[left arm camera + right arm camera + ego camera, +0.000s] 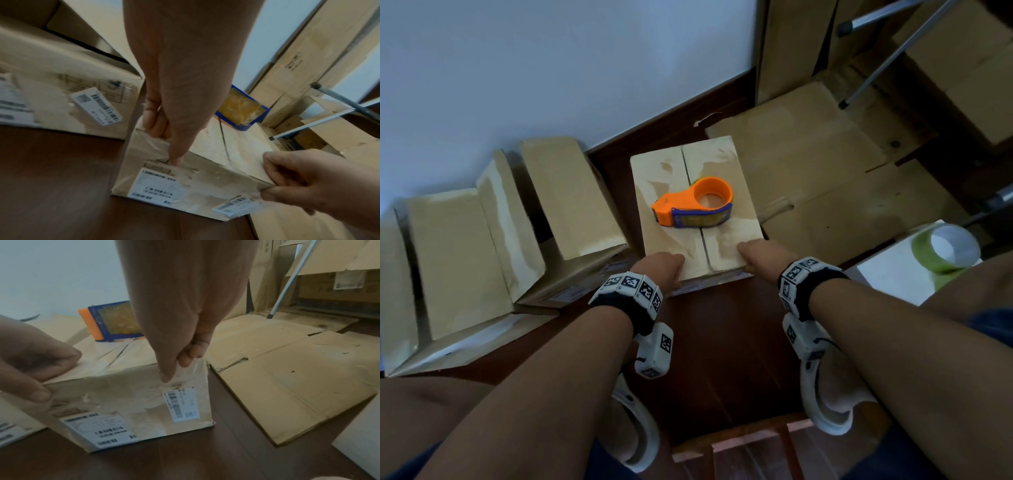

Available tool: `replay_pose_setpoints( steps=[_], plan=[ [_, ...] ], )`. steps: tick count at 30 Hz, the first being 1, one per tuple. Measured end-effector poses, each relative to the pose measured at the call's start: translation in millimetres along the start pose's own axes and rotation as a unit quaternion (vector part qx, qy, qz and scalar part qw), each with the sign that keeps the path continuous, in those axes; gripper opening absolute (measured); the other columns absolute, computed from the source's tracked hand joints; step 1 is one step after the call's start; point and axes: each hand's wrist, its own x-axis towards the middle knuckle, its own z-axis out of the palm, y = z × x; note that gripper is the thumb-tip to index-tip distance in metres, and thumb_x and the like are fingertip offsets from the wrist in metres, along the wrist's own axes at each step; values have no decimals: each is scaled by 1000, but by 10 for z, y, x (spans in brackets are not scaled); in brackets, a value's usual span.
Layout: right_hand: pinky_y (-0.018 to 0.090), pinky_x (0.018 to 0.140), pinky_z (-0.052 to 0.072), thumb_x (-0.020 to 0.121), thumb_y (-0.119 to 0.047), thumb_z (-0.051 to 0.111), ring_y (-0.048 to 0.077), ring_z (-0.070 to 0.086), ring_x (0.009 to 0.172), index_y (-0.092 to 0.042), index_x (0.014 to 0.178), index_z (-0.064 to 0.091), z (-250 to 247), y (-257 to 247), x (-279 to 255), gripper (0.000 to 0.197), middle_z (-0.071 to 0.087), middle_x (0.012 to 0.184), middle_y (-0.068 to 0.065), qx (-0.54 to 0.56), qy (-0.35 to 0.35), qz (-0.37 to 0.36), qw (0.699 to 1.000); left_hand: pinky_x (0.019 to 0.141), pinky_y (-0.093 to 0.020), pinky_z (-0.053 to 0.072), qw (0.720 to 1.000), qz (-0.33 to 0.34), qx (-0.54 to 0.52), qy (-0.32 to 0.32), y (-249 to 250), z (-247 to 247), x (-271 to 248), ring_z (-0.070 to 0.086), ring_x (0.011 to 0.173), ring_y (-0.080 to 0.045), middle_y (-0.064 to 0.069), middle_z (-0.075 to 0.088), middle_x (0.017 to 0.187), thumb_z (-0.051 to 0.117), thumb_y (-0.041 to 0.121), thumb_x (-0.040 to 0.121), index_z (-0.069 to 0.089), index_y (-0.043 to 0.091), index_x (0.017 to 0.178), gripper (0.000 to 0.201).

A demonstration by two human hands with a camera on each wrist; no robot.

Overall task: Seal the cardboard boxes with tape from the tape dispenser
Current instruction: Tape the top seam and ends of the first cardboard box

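Dark wooden floor carries the work. Both hands grip the near top edge of the cardboard box (697, 212), left hand (661, 270) and right hand (763, 257) each pinching one flap. Advice: press flaps flush before taping. One tape dispenser (693, 204) rests atop the box's centre seam. Three other boxes (493, 246) stand left; one spare tape roll (945, 248) lies right.

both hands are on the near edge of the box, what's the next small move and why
Probably free the right hand and reach for the tape dispenser. It sits on top of the box, right over the centre seam, which looks untaped. The left hand, gripping the near edge, can steady the box.
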Motion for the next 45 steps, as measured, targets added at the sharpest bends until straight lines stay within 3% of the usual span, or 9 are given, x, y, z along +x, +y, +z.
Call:
replay_pose_setpoints(
  steps=[3, 6, 11, 14, 17, 20, 26, 33, 45],
  plan=[
    [47, 85, 50, 90, -20, 58, 36, 58, 105, -9, 115, 47, 27, -13, 13, 30, 57, 114, 15, 0, 6, 2, 1000, 65, -32, 40, 998, 55, -24, 25, 176, -76, 92, 52, 75, -21, 0, 51, 76, 60, 48, 88, 46, 18, 79, 35],
    [47, 84, 50, 89, -16, 58, 36, 58, 103, -9, 112, 46, 64, -28, -9, 27, 56, 113, 13, 9, 16, 0, 1000, 66, -31, 39, 989, 122, -61, 55, 445, -84, 192, 46, 72, -17, 0, 49, 79, 62, 42, 88, 48, 17, 82, 30],
    [39, 79, 45, 91, -24, 57, 31, 57, 93, -12, 97, 50, 50, 12, -137, 16, 58, 101, 12, 113, 48, -6, 992, 77, -42, 46, 992, 110, -24, 60, 546, 5, 315, 55, 85, -29, -10, 52, 93, 60, 33, 89, 41, 17, 85, 26],
    [32, 63, 36, 96, -30, 53, 26, 53, 69, -6, 73, 53, 28, 104, -291, 33, 57, 71, 14, 290, 180, 71, 937, 78, -42, 46, 992, 120, 8, 39, 552, -39, 350, 55, 88, -31, -12, 54, 96, 56, 33, 91, 38, 18, 87, 24],
    [33, 64, 45, 101, -28, 43, 28, 60, 68, -2, 85, 60, -18, 345, -448, 35, 64, 73, 17, 350, 187, 201, 896, 80, -41, 45, 992, 121, 28, 18, 561, -97, 372, 55, 92, -31, -13, 55, 100, 55, 34, 92, 44, 14, 92, 23],
    [35, 67, 50, 103, -25, 35, 32, 67, 74, -1, 86, 60, 29, 430, -521, 38, 65, 73, 17, 337, 68, 206, 916, 78, -40, 45, 991, 127, 29, 10, 558, -110, 377, 54, 91, -30, -11, 54, 97, 55, 35, 93, 40, 15, 87, 26],
    [37, 81, 40, 106, -20, 29, 35, 57, 104, -1, 109, 54, 19, 252, -410, 32, 58, 111, 20, 199, 21, 115, 973, 71, -31, 36, 991, 128, 28, 7, 549, -83, 402, 51, 89, -25, -4, 45, 89, 56, 33, 94, 39, 16, 85, 25],
    [40, 69, 45, 101, -14, 35, 33, 58, 96, -9, 118, 48, 93, 238, -252, 23, 53, 112, 15, 180, 16, 136, 974, 75, -34, 39, 991, 127, 32, 6, 561, -76, 410, 52, 91, -26, -8, 50, 94, 55, 33, 93, 38, 17, 86, 24],
    [41, 82, 49, 105, -30, 24, 36, 59, 99, -5, 117, 49, 109, 252, -151, 37, 60, 109, 19, 211, 28, 147, 966, 73, -33, 39, 992, 125, 24, 8, 554, -73, 408, 53, 90, -25, -9, 53, 98, 56, 32, 93, 38, 17, 86, 24]
  ],
)
